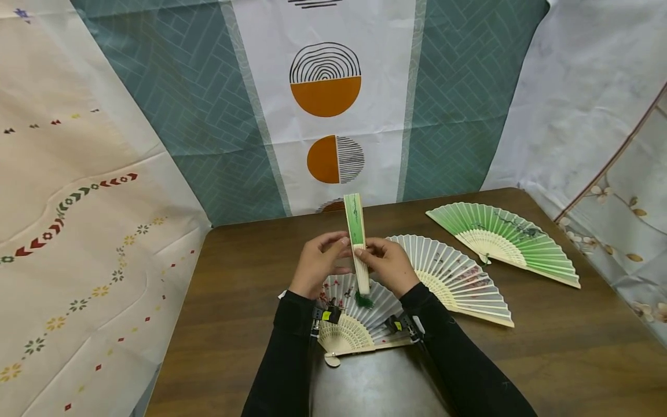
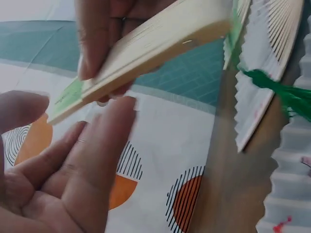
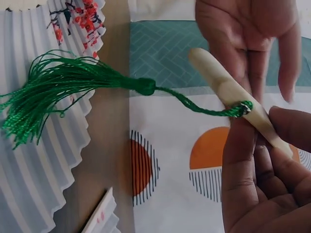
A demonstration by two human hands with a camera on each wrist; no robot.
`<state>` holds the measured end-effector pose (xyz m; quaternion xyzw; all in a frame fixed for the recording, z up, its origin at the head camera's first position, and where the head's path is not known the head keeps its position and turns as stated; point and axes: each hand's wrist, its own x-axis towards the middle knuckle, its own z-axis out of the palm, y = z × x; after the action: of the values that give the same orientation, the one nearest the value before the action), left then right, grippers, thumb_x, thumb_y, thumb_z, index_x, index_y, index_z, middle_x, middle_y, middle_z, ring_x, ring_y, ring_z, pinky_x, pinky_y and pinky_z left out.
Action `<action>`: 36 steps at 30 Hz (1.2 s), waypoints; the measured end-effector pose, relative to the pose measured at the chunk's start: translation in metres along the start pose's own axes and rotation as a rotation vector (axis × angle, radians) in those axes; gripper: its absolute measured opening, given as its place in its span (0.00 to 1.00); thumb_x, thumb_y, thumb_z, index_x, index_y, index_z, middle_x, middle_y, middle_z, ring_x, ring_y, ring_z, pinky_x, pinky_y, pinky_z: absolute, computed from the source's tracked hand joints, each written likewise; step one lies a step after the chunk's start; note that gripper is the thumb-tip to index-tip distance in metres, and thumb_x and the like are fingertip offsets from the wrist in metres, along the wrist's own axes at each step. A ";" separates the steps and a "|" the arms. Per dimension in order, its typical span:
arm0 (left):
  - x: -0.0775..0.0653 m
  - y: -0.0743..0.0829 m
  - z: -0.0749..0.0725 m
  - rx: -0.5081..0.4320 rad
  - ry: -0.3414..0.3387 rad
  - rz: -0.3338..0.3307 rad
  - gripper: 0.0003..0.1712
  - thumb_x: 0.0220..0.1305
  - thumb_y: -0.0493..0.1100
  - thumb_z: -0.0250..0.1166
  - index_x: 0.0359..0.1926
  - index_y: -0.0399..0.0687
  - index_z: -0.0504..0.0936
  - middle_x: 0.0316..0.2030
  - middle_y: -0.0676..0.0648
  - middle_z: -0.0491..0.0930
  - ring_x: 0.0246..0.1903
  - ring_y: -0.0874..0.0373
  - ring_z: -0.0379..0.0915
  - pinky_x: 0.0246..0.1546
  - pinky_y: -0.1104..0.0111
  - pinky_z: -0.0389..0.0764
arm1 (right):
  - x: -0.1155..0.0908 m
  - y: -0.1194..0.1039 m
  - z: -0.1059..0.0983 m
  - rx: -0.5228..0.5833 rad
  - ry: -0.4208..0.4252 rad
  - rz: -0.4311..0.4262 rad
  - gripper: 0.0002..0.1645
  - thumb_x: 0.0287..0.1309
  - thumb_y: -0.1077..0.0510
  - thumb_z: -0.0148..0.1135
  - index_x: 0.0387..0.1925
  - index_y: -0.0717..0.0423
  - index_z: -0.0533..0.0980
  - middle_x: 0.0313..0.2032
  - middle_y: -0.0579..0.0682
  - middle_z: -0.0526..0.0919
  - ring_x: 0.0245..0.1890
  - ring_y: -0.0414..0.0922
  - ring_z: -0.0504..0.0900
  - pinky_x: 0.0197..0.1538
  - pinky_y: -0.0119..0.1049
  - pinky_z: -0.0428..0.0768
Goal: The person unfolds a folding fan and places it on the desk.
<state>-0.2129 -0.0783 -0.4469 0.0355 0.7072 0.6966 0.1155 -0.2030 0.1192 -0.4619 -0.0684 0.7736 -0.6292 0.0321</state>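
Note:
A folded green fan [image 1: 355,223] with pale ribs stands nearly upright above the table, its green tassel [image 3: 92,80] hanging from the rib end. My right hand [image 1: 391,265] pinches the ribs between thumb and fingers. On the other side of the fan is my left hand [image 1: 316,263]; in the left wrist view its fingers are spread and mostly straight, close to the fan's green end, and do not grip it. Under both hands lies an opened white fan [image 1: 346,333] with red blossoms, partly hidden by my wrists.
Right of my hands an opened white fan with pinkish print [image 1: 458,278] lies on the brown wooden table [image 1: 224,324]. Farther back at the right is an opened green fan [image 1: 513,231]. Patterned cloths [image 1: 453,98] hang behind the table and at both sides.

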 end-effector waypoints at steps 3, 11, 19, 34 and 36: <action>0.003 0.002 0.002 -0.010 0.051 0.021 0.23 0.86 0.43 0.68 0.74 0.40 0.83 0.61 0.33 0.87 0.55 0.47 0.92 0.40 0.65 0.98 | 0.000 0.001 0.001 -0.027 -0.018 0.017 0.20 0.83 0.57 0.69 0.66 0.65 0.85 0.46 0.63 0.92 0.40 0.40 0.90 0.48 0.44 0.95; 0.010 0.000 0.008 0.014 0.119 0.016 0.20 0.80 0.37 0.73 0.67 0.37 0.88 0.51 0.37 0.90 0.39 0.62 0.90 0.37 0.68 0.96 | 0.000 0.002 0.000 -0.050 -0.053 0.027 0.22 0.83 0.55 0.68 0.67 0.65 0.84 0.53 0.68 0.92 0.44 0.47 0.93 0.48 0.45 0.95; 0.010 -0.001 0.008 0.006 0.068 0.014 0.16 0.81 0.34 0.71 0.65 0.35 0.89 0.46 0.42 0.89 0.39 0.60 0.90 0.43 0.63 0.98 | 0.000 0.002 0.000 0.023 0.019 0.068 0.23 0.88 0.50 0.63 0.67 0.63 0.84 0.51 0.65 0.90 0.42 0.46 0.92 0.46 0.46 0.98; 0.008 -0.001 0.007 0.000 0.055 -0.010 0.13 0.83 0.33 0.67 0.61 0.33 0.88 0.46 0.43 0.87 0.42 0.59 0.92 0.51 0.53 0.98 | 0.000 0.002 0.000 0.055 0.139 0.064 0.17 0.85 0.57 0.66 0.60 0.67 0.85 0.43 0.60 0.90 0.36 0.40 0.88 0.40 0.44 0.98; 0.009 0.000 0.007 0.001 0.055 -0.008 0.12 0.84 0.33 0.66 0.61 0.33 0.88 0.45 0.44 0.86 0.42 0.59 0.92 0.54 0.49 0.97 | 0.001 0.001 0.000 0.063 0.156 0.065 0.16 0.85 0.57 0.66 0.59 0.68 0.85 0.42 0.60 0.89 0.36 0.40 0.88 0.38 0.38 0.96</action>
<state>-0.2202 -0.0699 -0.4485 0.0136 0.7107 0.6964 0.0990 -0.2042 0.1197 -0.4632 0.0070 0.7553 -0.6553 -0.0057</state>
